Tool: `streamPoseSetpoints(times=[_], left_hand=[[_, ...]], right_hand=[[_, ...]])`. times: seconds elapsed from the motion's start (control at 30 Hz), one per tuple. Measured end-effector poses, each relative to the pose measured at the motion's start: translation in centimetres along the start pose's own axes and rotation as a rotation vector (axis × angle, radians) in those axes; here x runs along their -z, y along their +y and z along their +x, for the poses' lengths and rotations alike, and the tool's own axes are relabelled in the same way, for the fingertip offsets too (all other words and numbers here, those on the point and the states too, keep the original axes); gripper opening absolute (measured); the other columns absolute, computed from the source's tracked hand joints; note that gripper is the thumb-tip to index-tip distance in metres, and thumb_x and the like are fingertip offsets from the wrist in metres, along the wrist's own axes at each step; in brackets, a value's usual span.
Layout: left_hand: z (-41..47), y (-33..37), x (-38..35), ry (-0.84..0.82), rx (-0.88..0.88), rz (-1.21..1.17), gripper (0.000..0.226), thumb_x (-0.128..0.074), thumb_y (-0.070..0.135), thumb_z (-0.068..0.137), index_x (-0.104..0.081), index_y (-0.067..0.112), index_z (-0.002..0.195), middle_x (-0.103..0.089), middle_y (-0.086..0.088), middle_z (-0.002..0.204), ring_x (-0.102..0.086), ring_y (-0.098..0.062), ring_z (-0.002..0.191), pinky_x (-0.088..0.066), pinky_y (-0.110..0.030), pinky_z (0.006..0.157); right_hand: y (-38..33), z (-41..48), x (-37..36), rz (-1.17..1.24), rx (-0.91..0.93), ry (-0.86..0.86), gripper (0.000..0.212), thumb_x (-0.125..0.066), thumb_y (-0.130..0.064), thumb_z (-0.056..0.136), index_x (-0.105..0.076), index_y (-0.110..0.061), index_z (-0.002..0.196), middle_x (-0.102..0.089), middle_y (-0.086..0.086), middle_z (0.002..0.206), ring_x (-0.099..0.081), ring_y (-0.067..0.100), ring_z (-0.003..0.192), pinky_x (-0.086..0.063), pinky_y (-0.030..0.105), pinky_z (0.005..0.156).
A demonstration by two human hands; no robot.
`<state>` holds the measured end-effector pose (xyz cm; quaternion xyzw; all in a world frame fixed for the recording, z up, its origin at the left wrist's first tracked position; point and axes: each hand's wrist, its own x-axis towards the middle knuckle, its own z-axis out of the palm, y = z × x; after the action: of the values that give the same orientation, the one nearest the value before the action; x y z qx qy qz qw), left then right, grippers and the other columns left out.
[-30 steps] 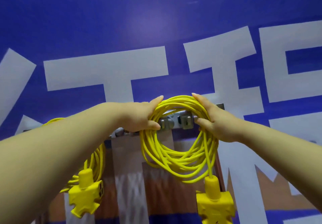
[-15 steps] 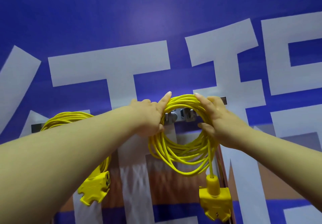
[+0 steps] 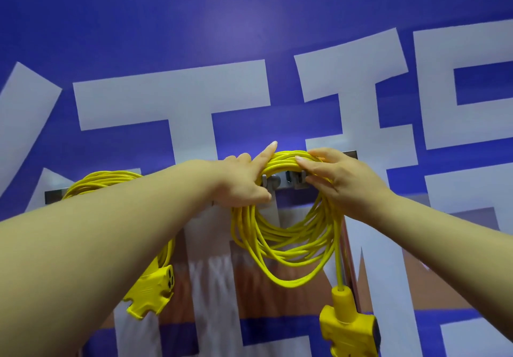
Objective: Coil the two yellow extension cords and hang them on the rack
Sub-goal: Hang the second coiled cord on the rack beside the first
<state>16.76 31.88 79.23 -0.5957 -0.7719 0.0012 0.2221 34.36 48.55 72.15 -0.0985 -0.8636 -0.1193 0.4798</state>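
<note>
A coiled yellow extension cord (image 3: 280, 248) hangs in front of the grey metal rack (image 3: 291, 183) on the wall, its top bundle lying over the hooks. My left hand (image 3: 244, 184) grips the coil's upper left, with the index finger stretched along the top. My right hand (image 3: 338, 179) holds the upper right of the same coil, fingers curled over the strands. Its yellow socket block (image 3: 348, 329) dangles at the lower right. A second yellow coil (image 3: 102, 180) hangs on the rack's left end, partly hidden by my left forearm, with its socket block (image 3: 151, 290) below.
The wall behind is a blue banner (image 3: 249, 37) with large white characters. A brown and white panel (image 3: 222, 287) shows below the rack. My two forearms fill the lower left and lower right of the view.
Both hands have lifted the right coil higher and moved closer together, so its top bundle now lies over the rack's hooks. The left coil hangs as before.
</note>
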Motion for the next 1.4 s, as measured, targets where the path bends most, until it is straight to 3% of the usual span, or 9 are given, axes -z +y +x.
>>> streamPoseSetpoints(times=[0.07, 0.13, 0.2, 0.3, 0.4, 0.53, 0.83, 1.03, 1.4], left_hand=[[-0.7, -0.5, 0.9, -0.016, -0.013, -0.141, 0.082, -0.049, 0.048, 0.098, 0.01, 0.048, 0.155, -0.037, -0.007, 0.13, -0.049, -0.03, 0.113, -0.043, -0.045, 0.105], [-1.7, -1.4, 1.5, 0.101, -0.043, -0.192, 0.061, -0.052, 0.04, 0.1, -0.024, 0.047, 0.154, -0.041, 0.0, 0.13, -0.05, -0.022, 0.114, -0.043, -0.038, 0.103], [-2.7, -2.2, 1.2, 0.285, -0.06, -0.225, 0.042, -0.061, 0.04, 0.096, -0.055, 0.046, 0.137, -0.055, 0.005, 0.117, -0.055, -0.016, 0.105, -0.046, -0.028, 0.086], [-3.3, -2.3, -0.1, 0.396, -0.06, -0.339, 0.031, -0.069, 0.038, 0.091, -0.07, 0.041, 0.121, -0.063, 0.005, 0.102, -0.06, -0.01, 0.092, -0.044, -0.019, 0.069], [-3.4, -2.0, -0.4, 0.414, -0.028, -0.42, 0.026, -0.06, 0.043, 0.095, -0.073, 0.039, 0.117, -0.063, 0.005, 0.1, -0.06, -0.011, 0.091, -0.052, -0.032, 0.077], [-3.7, -1.4, -0.3, 0.374, 0.017, -0.321, 0.053, -0.066, 0.068, 0.079, -0.069, 0.039, 0.123, -0.061, 0.006, 0.103, -0.058, -0.013, 0.094, -0.052, -0.035, 0.08], [-2.3, -1.5, -2.3, 0.632, 0.041, -0.486, 0.018, -0.079, 0.031, 0.083, -0.079, 0.028, 0.101, -0.065, 0.008, 0.09, -0.061, -0.014, 0.085, -0.046, -0.028, 0.071], [-2.8, -1.7, -4.3, 0.742, -0.148, -0.096, 0.024, -0.062, 0.039, 0.093, -0.078, 0.027, 0.106, -0.063, 0.002, 0.101, -0.063, -0.023, 0.082, -0.054, -0.036, 0.065], [-3.9, -1.6, -4.8, 0.556, -0.1, -0.098, 0.051, -0.057, 0.054, 0.089, -0.062, 0.032, 0.134, -0.055, 0.0, 0.132, -0.053, -0.024, 0.118, -0.05, -0.045, 0.094]], right_hand=[[0.0, 0.1, 0.3, -0.015, 0.016, -0.021, 0.044, -0.048, -0.035, 0.102, -0.048, -0.034, 0.146, -0.049, 0.004, 0.145, -0.055, 0.025, 0.122, -0.053, 0.033, 0.091], [0.0, 0.1, 0.5, -0.032, 0.023, -0.045, 0.045, -0.05, -0.034, 0.102, -0.047, -0.035, 0.147, -0.046, 0.004, 0.148, -0.054, 0.025, 0.124, -0.052, 0.032, 0.092], [0.0, 0.0, 0.5, -0.043, 0.019, -0.059, 0.046, -0.05, -0.034, 0.102, -0.046, -0.036, 0.147, -0.044, 0.003, 0.149, -0.053, 0.025, 0.125, -0.051, 0.033, 0.093], [0.0, 0.0, 0.2, -0.029, 0.008, -0.043, 0.045, -0.051, -0.031, 0.102, -0.047, -0.033, 0.147, -0.045, 0.005, 0.149, -0.052, 0.026, 0.127, -0.049, 0.031, 0.095], [0.0, 0.0, -0.2, -0.023, 0.005, -0.036, 0.044, -0.049, -0.029, 0.103, -0.047, -0.034, 0.147, -0.044, 0.004, 0.149, -0.051, 0.026, 0.128, -0.048, 0.029, 0.095], [0.1, 0.0, -0.3, -0.021, -0.012, -0.035, 0.044, -0.049, -0.029, 0.103, -0.047, -0.033, 0.147, -0.044, 0.003, 0.149, -0.05, 0.025, 0.129, -0.046, 0.028, 0.095], [0.0, -0.3, -0.7, 0.033, -0.037, -0.002, 0.045, -0.052, -0.025, 0.102, -0.048, -0.033, 0.146, -0.046, 0.003, 0.149, -0.049, 0.025, 0.13, -0.04, 0.024, 0.096], [-0.1, -0.8, -1.8, 0.156, -0.111, 0.118, 0.041, -0.058, -0.022, 0.099, -0.057, -0.033, 0.138, -0.05, -0.003, 0.148, -0.047, 0.019, 0.134, -0.036, 0.023, 0.102], [-0.7, -0.5, -1.4, 0.274, -0.208, 0.095, 0.036, -0.06, -0.023, 0.097, -0.064, -0.036, 0.13, -0.051, -0.009, 0.145, -0.046, 0.013, 0.133, -0.04, 0.026, 0.105]])
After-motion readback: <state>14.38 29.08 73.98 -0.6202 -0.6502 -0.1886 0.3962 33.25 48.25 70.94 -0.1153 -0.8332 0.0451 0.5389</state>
